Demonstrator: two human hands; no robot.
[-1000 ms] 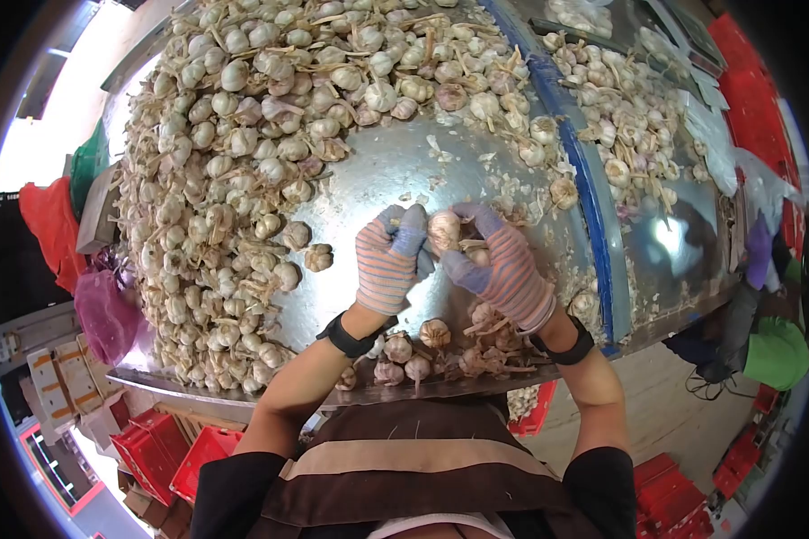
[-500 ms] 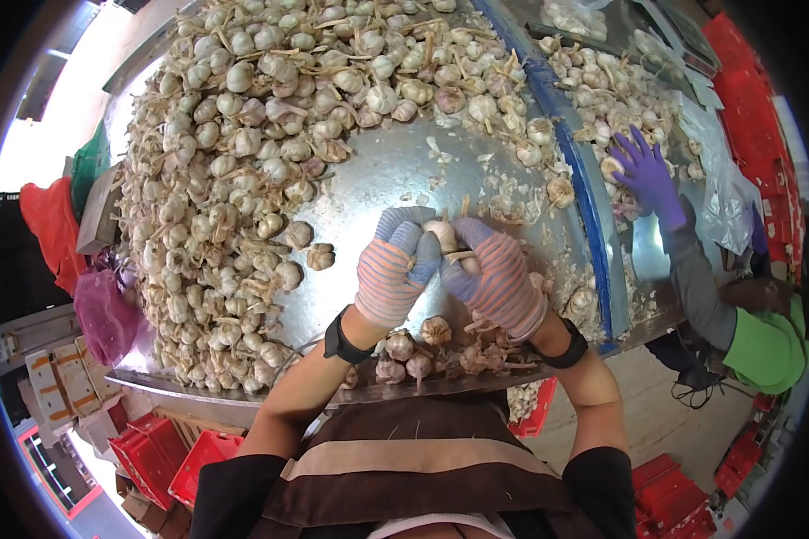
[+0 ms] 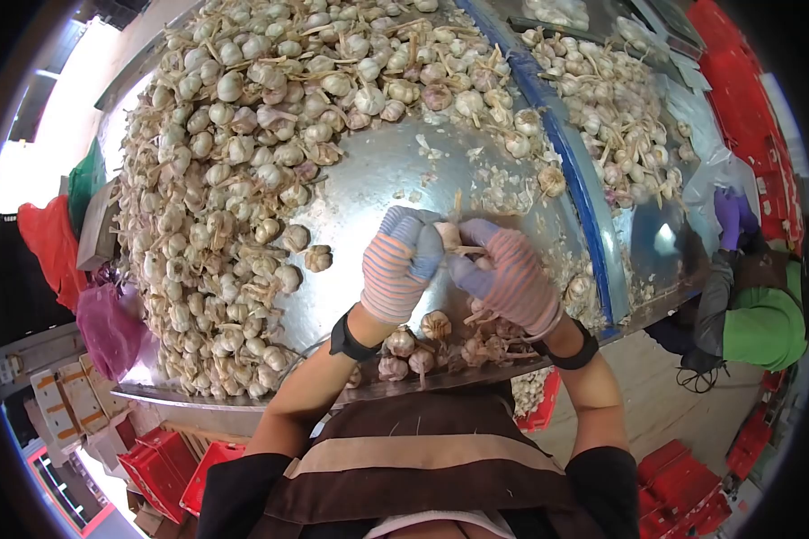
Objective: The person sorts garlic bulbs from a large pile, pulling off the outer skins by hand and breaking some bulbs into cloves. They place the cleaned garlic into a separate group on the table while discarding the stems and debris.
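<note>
Both my hands wear striped gloves and meet over a shiny metal table [image 3: 377, 180]. My left hand [image 3: 399, 262] and my right hand [image 3: 507, 277] grip one garlic bulb [image 3: 447, 235] between their fingertips, its stem pointing up. A huge heap of garlic bulbs [image 3: 243, 135] covers the table's left and far side. A small cluster of bulbs [image 3: 422, 346] lies at the near edge just below my wrists.
A blue rail [image 3: 575, 171] divides my table from a second table with more garlic [image 3: 620, 108]. A co-worker in a green sleeve [image 3: 755, 323] with a purple glove [image 3: 730, 216] stands at the right. Red crates [image 3: 162, 458] sit on the floor at lower left.
My hands stay closed on the same bulb and have shifted slightly toward me. The co-worker's purple-gloved hand has pulled back from the garlic on the right table.
</note>
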